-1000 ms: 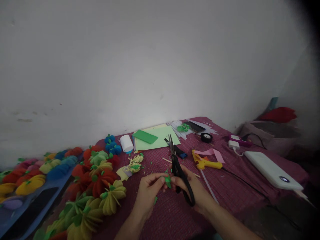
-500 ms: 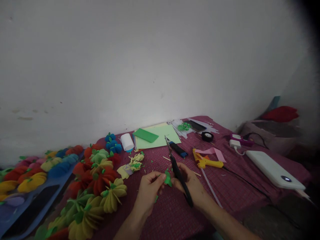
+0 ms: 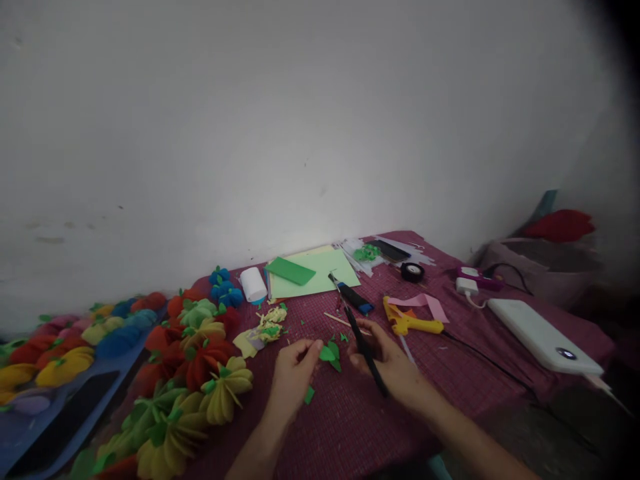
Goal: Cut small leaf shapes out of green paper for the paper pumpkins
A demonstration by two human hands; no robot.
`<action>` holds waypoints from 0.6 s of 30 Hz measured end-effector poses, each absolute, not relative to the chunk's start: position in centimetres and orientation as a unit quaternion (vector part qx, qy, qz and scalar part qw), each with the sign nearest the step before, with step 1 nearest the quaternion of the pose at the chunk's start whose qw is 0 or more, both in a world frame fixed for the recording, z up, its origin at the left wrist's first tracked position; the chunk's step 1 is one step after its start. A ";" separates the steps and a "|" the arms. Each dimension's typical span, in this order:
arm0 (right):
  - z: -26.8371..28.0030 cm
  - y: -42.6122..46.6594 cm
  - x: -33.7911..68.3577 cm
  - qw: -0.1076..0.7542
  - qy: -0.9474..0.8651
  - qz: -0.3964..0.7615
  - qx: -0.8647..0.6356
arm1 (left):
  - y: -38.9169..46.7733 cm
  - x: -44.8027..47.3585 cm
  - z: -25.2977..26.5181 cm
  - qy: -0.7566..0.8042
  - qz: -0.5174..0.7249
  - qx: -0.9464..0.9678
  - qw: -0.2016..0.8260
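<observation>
My left hand [image 3: 294,367] is closed in a pinch, with a small green leaf-shaped piece [image 3: 327,354] at its thumb and fingertip. More small green pieces [image 3: 336,365] show just beside it, over the cloth. In my right hand [image 3: 383,353] is a pair of black-handled scissors [image 3: 367,357], seen nearly edge-on, the metal blades pointing up and away from me. The scissors are apart from the leaf piece. A square green scrap [image 3: 309,395] lies below my left hand.
Left stand many colourful pumpkin-like craft pieces [image 3: 200,353]. Behind lie green sheets [image 3: 325,267], a utility knife [image 3: 356,298] and a white roll [image 3: 253,285]. To the right are a yellow glue gun [image 3: 413,324] with its cord, a black tape measure [image 3: 413,271] and a white power bank [image 3: 543,337].
My hands have moved slightly apart. The scissors have come away from the green piece, and separate green leaf shapes now show between my hands.
</observation>
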State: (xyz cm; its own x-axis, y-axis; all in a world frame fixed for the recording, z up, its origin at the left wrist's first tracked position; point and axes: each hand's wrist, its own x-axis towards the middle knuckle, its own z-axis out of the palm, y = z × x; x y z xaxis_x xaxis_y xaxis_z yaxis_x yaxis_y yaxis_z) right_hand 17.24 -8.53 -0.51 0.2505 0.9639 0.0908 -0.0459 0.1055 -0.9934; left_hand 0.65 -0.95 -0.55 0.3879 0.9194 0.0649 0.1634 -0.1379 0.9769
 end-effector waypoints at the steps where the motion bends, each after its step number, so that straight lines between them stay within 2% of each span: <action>1: -0.8 -8.5 18.0 0.582 -0.461 0.410 -0.530 | -0.8 0.6 -0.6 0.413 0.369 0.659 0.509; 3: -1.0 -8.5 19.7 0.549 -0.498 0.350 -0.573 | -0.3 0.4 -0.7 0.413 0.368 0.654 0.515; 6: -0.6 -8.3 22.7 0.477 -0.553 0.201 -0.652 | 0.5 0.3 -1.0 0.401 0.372 0.629 0.552; 8: -0.2 -7.9 24.5 0.334 -0.566 0.102 -0.747 | 1.1 0.1 -1.2 0.396 0.385 0.600 0.579; 18: -0.5 -4.9 28.1 0.172 -0.495 0.024 -0.852 | 2.9 -1.0 -0.8 0.417 0.454 0.563 0.551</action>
State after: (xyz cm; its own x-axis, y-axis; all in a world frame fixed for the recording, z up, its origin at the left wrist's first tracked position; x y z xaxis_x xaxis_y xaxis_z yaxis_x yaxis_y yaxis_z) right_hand 28.12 -4.92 -0.49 0.5096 0.8508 0.1286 0.8341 -0.4517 -0.3167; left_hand -1.00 2.88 -0.79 0.2404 0.9693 0.0512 -0.0302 -0.0453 0.9985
